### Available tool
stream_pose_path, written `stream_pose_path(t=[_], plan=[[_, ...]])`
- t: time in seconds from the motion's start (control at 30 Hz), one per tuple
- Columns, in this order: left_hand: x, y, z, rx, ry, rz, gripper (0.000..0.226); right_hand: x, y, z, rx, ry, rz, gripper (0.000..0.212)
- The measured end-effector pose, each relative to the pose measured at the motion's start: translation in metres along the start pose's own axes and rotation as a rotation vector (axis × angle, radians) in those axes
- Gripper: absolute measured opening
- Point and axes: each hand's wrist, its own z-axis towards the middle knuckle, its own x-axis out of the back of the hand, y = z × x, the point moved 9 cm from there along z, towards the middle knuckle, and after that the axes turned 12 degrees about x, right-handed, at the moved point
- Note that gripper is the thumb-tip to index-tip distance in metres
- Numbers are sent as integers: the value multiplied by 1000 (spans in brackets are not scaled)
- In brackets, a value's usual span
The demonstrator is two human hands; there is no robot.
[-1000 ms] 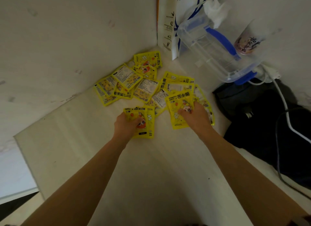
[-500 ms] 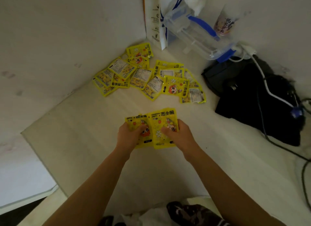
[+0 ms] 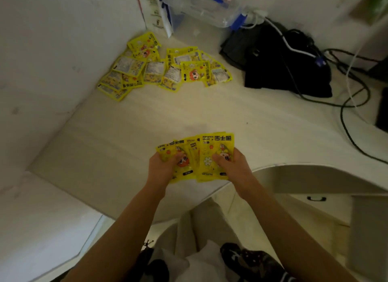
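Packets [image 3: 196, 156]: fanned, yellow, above the near bench [image 3: 130, 139] edge. Left hand [image 3: 162, 169] and right hand [image 3: 234, 166] each pinch a share. Step: gathering. Next: likely squaring the fan; pile [image 3: 163, 67] lies well apart.

A small fan of yellow hand-warmer packets [image 3: 206, 153] is held just above the near edge of the worktop [image 3: 147, 122]. Their printed faces are up, showing a cartoon face, a white flower and black lettering that reads upside down from here. The left hand [image 3: 161, 168] grips the left packets, thumb on top, and the right hand [image 3: 235, 166] grips the right ones the same way. The packets overlap at the middle. A loose pile of the same packets [image 3: 163, 70] lies flat and overlapping in the worktop's far left corner, some showing their pale backs.
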Motion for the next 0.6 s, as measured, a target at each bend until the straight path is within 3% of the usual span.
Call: stream_pose_path(t=[0.2, 0.6], plan=[[-30, -13, -29, -68, -69, 128, 14, 34, 19, -54, -6, 139, 61, 14], [-144, -82, -109, -180, -363, 461, 15, 140, 97, -192, -96, 473, 275, 28]])
